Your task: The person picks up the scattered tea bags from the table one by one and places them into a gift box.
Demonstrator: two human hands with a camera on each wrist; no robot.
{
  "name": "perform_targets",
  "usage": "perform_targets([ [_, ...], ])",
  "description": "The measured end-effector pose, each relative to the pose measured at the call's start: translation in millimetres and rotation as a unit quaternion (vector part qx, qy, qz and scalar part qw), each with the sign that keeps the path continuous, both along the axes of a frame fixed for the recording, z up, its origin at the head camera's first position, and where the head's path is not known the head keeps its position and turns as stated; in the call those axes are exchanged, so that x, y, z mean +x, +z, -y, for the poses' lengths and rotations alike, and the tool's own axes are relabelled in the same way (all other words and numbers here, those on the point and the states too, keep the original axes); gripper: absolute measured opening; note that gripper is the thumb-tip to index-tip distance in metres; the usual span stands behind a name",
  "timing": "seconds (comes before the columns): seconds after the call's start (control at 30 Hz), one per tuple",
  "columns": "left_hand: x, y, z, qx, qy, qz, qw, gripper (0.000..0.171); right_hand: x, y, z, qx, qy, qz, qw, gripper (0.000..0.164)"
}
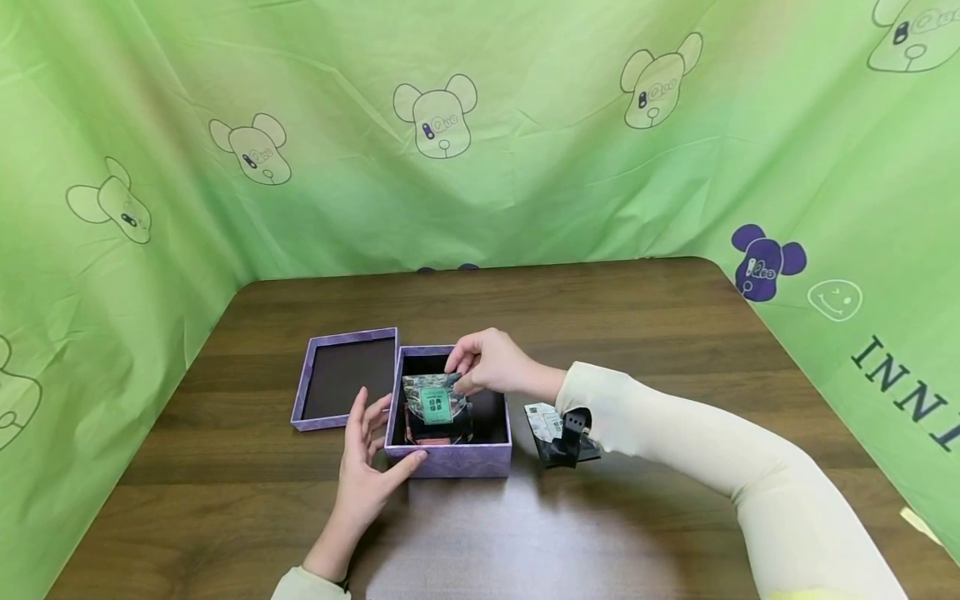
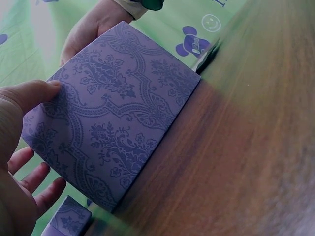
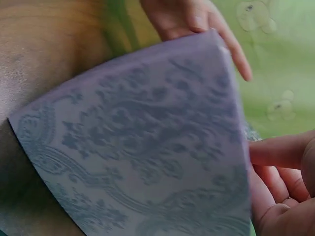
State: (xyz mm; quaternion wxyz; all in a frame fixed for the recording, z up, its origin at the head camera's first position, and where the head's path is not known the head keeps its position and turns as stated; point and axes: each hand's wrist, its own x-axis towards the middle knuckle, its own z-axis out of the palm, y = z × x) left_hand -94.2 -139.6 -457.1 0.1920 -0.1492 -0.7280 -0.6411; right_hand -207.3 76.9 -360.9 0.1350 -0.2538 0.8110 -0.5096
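Note:
A purple patterned box (image 1: 457, 461) stands without its lid on the table. My left hand (image 1: 365, 467) rests at its near left corner, thumb against the front wall and fingers spread along the left side. In the left wrist view the thumb (image 2: 42, 93) lies flat on the patterned wall. My right hand (image 1: 491, 362) reaches over the box's far right part and pinches the upper right edge of a small dark pouch with a green label (image 1: 435, 406). Other dark and reddish items lie under the pouch inside the box. In the right wrist view the wall hides the pouch's lower part.
The purple lid (image 1: 352, 379) lies inside up, left of the box. A second black and grey pouch (image 1: 543, 421) is on the table to the right, partly covered by the right wrist's black strap camera (image 1: 573, 429). A green printed cloth surrounds the wooden table (image 1: 600, 317).

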Motion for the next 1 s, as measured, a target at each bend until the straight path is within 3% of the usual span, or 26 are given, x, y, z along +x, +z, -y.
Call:
perform_targets([
  [0.13,0.0,0.2,-1,0.001,0.000,0.001,1.0000,0.109,3.9,-4.6,3,0.050,0.041,-0.069,0.996,0.014],
  [0.27,1.1,0.7,-1,0.000,0.001,0.006,1.0000,0.109,7.2,-4.6,4,0.105,0.092,-0.119,0.983,0.008],
  [0.37,1.7,1.4,-1,0.001,0.001,0.011,0.9999,0.109,7.9,-3.7,3,0.134,0.123,-0.126,0.975,0.008],
  [0.5,1.1,2.5,-1,0.006,-0.001,0.013,0.9999,0.108,7.0,-0.7,1,0.137,0.139,-0.111,0.974,0.015],
  [0.67,1.3,3.8,-1,0.007,-0.002,0.014,0.9999,0.108,4.2,3.2,-4,0.094,0.150,-0.072,0.981,0.022],
  [0.8,1.6,4.0,-1,0.006,-0.001,0.013,0.9999,0.108,1.6,9.3,-15,0.016,0.155,0.013,0.988,0.028],
  [1.0,2.0,5.1,-1,0.005,-0.001,0.007,1.0000,0.108,0.8,16.9,-41,-0.075,0.119,0.120,0.983,0.037],
])
